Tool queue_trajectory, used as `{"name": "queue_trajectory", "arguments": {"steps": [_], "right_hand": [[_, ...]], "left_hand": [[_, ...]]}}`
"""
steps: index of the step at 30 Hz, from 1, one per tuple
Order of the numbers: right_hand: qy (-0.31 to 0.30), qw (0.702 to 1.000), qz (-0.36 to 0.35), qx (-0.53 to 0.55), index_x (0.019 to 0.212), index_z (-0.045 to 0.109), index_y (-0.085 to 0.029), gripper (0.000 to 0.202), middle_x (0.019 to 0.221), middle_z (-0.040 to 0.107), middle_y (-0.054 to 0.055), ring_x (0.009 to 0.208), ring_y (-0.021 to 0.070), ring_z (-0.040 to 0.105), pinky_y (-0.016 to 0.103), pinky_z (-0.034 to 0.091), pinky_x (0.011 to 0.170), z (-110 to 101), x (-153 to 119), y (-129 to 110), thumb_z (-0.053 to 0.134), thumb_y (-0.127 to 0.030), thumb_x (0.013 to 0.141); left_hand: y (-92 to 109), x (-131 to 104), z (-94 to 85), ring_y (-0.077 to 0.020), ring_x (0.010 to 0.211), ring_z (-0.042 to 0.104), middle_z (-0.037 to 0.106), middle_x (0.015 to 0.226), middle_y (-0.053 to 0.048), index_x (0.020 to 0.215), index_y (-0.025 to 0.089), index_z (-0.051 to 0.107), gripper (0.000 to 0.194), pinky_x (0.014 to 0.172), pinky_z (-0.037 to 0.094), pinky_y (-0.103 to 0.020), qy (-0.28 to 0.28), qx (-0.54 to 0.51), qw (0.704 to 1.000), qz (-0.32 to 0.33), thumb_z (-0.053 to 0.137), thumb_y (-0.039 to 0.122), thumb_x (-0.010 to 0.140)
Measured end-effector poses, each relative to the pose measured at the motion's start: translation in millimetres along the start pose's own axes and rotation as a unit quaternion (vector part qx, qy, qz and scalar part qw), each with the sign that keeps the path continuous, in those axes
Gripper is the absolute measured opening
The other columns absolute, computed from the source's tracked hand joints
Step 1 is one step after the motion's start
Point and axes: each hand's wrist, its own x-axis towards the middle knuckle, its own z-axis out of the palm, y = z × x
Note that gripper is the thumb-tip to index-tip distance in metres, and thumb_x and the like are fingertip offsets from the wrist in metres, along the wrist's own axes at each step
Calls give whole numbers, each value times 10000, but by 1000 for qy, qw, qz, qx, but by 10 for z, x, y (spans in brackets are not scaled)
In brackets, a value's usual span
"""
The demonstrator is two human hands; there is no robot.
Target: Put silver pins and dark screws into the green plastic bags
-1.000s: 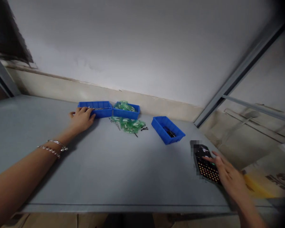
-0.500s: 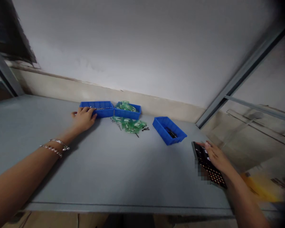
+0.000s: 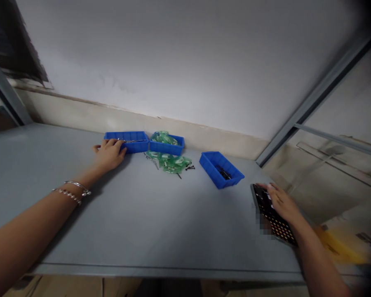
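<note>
My left hand [image 3: 109,154] lies over the front left corner of a blue plastic bin [image 3: 139,147], fingers curled over its rim and thumb along its front. Thin metal pieces, apparently screws, lie in that bin. At the right, my right hand [image 3: 281,202] holds a flat dark device [image 3: 280,229], phone-like, tilted at the table edge. Its face shows rows of bright dots, and a pixelated patch covers part of its left side. A third blue bin [image 3: 214,175] with black screws [image 3: 224,172] stands nearest this hand.
A second blue bin [image 3: 167,149] holds green plastic bags [image 3: 163,138]. More green bags [image 3: 174,163] and loose screws [image 3: 190,168] lie before it on the grey table [image 3: 142,222]. Behind is a wall [image 3: 160,82]; a metal post [image 3: 297,115] rises at the right.
Both hands keep their places on the bin and the device. The view has shifted very slightly; no object has visibly moved on the table.
</note>
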Motion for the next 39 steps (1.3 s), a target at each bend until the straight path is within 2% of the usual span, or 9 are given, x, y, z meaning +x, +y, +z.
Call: {"name": "queue_trajectory", "arguments": {"steps": [3, 6, 10, 16, 19, 23, 27, 33, 39], "right_hand": [[26, 999, 11, 28, 830, 716, -226, 710, 1084, 673, 125, 1098, 280, 593, 447, 418, 1013, -59, -41, -64, 220, -734, 803], [33, 998, 36, 35, 755, 706, -225, 706, 1065, 673, 141, 1035, 274, 620, 415, 453, 972, -110, -91, -110, 219, -735, 798], [30, 997, 56, 33, 703, 695, -226, 720, 1087, 661, 173, 1057, 299, 611, 414, 460, 958, -136, -136, -126, 211, -753, 777], [19, 997, 61, 34, 637, 693, -234, 810, 1130, 662, 172, 1080, 319, 608, 454, 422, 1005, -136, -168, -137, 192, -869, 686], [34, 996, 72, 46, 603, 686, -223, 805, 1175, 649, 164, 1126, 309, 588, 452, 392, 1037, -151, -191, -159, 203, -859, 706], [52, 994, 88, 47, 678, 709, -202, 797, 1240, 615, 165, 1177, 289, 558, 423, 368, 1061, -172, -219, -170, 190, -800, 767], [52, 995, 79, 40, 707, 707, -212, 760, 1212, 631, 152, 1149, 280, 578, 422, 402, 1034, -166, -228, -151, 203, -776, 778], [51, 995, 69, 45, 681, 704, -199, 817, 1190, 634, 180, 1152, 307, 573, 466, 407, 1030, -173, -247, -198, 195, -835, 739], [47, 995, 68, 46, 682, 712, -200, 848, 1199, 629, 187, 1157, 328, 567, 479, 402, 1034, -173, -276, -177, 184, -862, 717]], "left_hand": [[3, 0, -11, -379, 1245, 383, 513, 1305, -198, 1293, 147, 501, 497, 930, 366, -588, -2, 8, 1000, 2, 263, 362, 914], [-2, 2, -16, -375, 1246, 388, 522, 1301, -196, 1285, 157, 506, 491, 941, 350, -600, -6, 14, 1000, 8, 253, 358, 916], [-4, -6, -18, -372, 1262, 387, 519, 1309, -197, 1272, 152, 519, 490, 974, 311, -617, 2, -1, 1000, 11, 250, 357, 917], [16, -16, -14, -381, 1281, 374, 477, 1360, -190, 1263, 148, 537, 485, 990, 295, -621, 16, -25, 1000, 2, 276, 361, 914], [17, -13, -5, -382, 1279, 377, 477, 1361, -188, 1248, 144, 544, 464, 988, 299, -621, 22, -28, 999, 1, 296, 350, 914], [6, -10, 3, -372, 1277, 374, 485, 1349, -186, 1248, 158, 543, 446, 985, 306, -621, 22, -27, 999, 3, 306, 353, 925], [1, -12, -9, -365, 1272, 369, 473, 1353, -193, 1252, 135, 530, 448, 978, 316, -617, 11, -15, 1000, 5, 311, 360, 933], [12, -18, -29, -371, 1292, 343, 466, 1364, -187, 1224, 138, 534, 441, 991, 286, -625, 11, -16, 1000, 10, 287, 357, 931], [13, -15, -19, -369, 1249, 407, 536, 1277, -199, 1196, 149, 546, 436, 992, 270, -631, 13, -23, 1000, 10, 279, 363, 926]]}}
